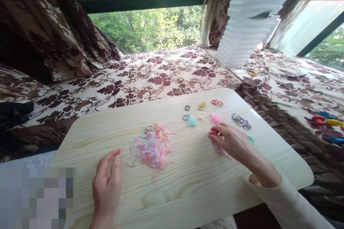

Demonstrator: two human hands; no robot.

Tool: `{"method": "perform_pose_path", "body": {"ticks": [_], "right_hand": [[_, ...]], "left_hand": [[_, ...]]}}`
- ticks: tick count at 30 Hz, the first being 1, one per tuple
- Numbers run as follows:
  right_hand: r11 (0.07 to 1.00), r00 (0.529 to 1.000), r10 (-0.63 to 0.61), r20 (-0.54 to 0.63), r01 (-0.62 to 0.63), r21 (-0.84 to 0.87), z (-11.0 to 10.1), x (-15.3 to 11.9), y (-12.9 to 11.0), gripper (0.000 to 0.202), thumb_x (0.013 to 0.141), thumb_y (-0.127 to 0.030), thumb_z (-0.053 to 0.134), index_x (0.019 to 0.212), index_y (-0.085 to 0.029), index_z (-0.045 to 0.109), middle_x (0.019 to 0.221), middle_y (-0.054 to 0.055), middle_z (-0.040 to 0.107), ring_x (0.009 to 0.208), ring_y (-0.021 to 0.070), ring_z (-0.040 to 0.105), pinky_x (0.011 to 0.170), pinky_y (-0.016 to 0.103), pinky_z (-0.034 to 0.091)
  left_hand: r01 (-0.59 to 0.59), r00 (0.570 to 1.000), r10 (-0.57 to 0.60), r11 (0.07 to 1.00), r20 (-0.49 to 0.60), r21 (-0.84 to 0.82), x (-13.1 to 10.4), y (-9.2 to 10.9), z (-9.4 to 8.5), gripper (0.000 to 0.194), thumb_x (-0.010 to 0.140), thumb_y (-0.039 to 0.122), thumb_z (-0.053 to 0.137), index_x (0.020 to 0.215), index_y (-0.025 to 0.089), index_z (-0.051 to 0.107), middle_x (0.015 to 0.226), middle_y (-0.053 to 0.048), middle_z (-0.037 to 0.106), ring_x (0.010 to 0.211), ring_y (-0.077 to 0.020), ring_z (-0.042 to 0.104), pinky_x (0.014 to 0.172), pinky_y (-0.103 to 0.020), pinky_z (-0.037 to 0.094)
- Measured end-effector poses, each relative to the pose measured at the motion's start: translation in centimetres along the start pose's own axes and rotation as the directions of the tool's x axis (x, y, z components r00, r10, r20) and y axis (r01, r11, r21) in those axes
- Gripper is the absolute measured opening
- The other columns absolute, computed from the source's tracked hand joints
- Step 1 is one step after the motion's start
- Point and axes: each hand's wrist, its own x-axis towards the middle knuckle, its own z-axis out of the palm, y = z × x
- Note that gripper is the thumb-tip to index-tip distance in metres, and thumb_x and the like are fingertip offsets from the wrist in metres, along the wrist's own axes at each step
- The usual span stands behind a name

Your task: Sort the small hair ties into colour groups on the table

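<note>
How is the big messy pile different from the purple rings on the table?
The big pile mixes pink, blue and yellow, while the purple rings keep to purple shades. The big pile is a tangled heap, but the purple rings lie in a slanting row. The big pile also spreads over much more room than the purple rings do. Both rest on the same pale table.
</note>
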Motion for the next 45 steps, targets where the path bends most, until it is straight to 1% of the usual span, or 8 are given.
{"method": "perform_pose_path", "body": {"ticks": [4,10,18,24,29,32,39,45], "right_hand": [[0.999,0.999,-0.029,-0.016,0.030,0.017,-0.2,0.4,-0.2,0.024,0.092,-0.038,0.050,0.090,-0.024,0.069,0.090,0.005,0.072,0.069,0.0158,0.065,0.058,0.027,0.044],[0.996,0.997,0.046,-0.066,-0.040,0.078,-1.9,-2.1,2.2,0.030,0.091,-0.043,0.047,0.093,-0.024,0.070,0.095,0.005,0.073,0.068,0.0165,0.067,0.060,0.029,0.048],[0.998,0.999,0.032,-0.003,-0.032,0.053,-0.2,-3.7,0.7,0.025,0.086,-0.043,0.050,0.080,-0.026,0.068,0.092,0.005,0.070,0.085,0.0218,0.067,0.068,0.032,0.052],[0.988,0.979,0.113,-0.168,-0.092,0.127,-4.3,-5.2,1.7,0.037,0.089,-0.054,0.044,0.084,-0.026,0.067,0.092,0.006,0.071,0.065,0.0186,0.064,0.058,0.032,0.048],[0.988,0.957,0.137,-0.256,-0.113,0.107,-7.3,-7.5,0.6,0.040,0.091,-0.057,0.044,0.086,-0.026,0.068,0.088,0.006,0.071,0.063,0.0179,0.064,0.057,0.031,0.049],[0.985,0.971,0.115,-0.209,-0.084,0.150,-6.0,-8.8,-0.6,0.038,0.091,-0.056,0.045,0.086,-0.027,0.068,0.087,0.005,0.072,0.065,0.0183,0.066,0.057,0.030,0.052],[0.956,0.996,-0.081,-0.031,0.087,0.281,1.1,-9.3,-3.8,0.028,0.095,-0.042,0.046,0.098,-0.027,0.069,0.100,0.004,0.072,0.083,0.0180,0.071,0.069,0.028,0.057],[0.902,0.967,-0.227,-0.112,0.253,0.349,4.1,-6.4,-7.2,0.035,0.097,-0.038,0.040,0.099,-0.025,0.072,0.095,0.007,0.072,0.078,0.0176,0.070,0.066,0.027,0.056]], "left_hand": [[-0.002,1.000,0.002,1.000,0.001,-0.006,0.0,-0.3,0.0,0.041,0.085,0.053,0.053,0.104,0.020,0.067,0.116,-0.008,0.068,0.119,-0.0285,0.058,0.110,-0.044,0.040],[-0.021,1.000,0.021,1.000,0.002,-0.021,-0.1,0.0,0.0,0.040,0.085,0.052,0.053,0.103,0.020,0.067,0.115,-0.008,0.068,0.118,-0.0281,0.058,0.109,-0.043,0.040],[-0.061,0.998,0.061,0.998,0.001,-0.024,0.0,0.0,0.1,0.038,0.086,0.051,0.052,0.101,0.019,0.068,0.112,-0.008,0.068,0.114,-0.0266,0.059,0.107,-0.041,0.042],[-0.083,0.997,0.083,0.996,-0.003,-0.025,0.0,-0.2,0.2,0.037,0.087,0.049,0.051,0.101,0.019,0.067,0.111,-0.007,0.068,0.114,-0.0257,0.059,0.107,-0.039,0.042],[-0.100,0.995,0.100,0.994,-0.002,-0.036,0.1,-0.1,0.2,0.035,0.087,0.048,0.051,0.100,0.019,0.068,0.111,-0.007,0.068,0.113,-0.0251,0.060,0.106,-0.038,0.042],[-0.107,0.994,0.107,0.993,0.004,-0.050,0.2,-0.3,0.3,0.035,0.087,0.048,0.051,0.099,0.019,0.067,0.110,-0.007,0.069,0.112,-0.0248,0.060,0.105,-0.038,0.042],[-0.171,0.985,0.171,0.983,-0.005,-0.062,0.5,-0.3,0.7,0.032,0.090,0.045,0.050,0.099,0.019,0.067,0.106,-0.009,0.069,0.109,-0.0243,0.061,0.101,-0.038,0.045],[-0.228,0.973,0.227,0.972,-0.025,-0.049,0.6,0.0,1.0,0.027,0.092,0.038,0.049,0.098,0.019,0.066,0.103,-0.010,0.069,0.105,-0.0234,0.062,0.096,-0.038,0.047]]}}
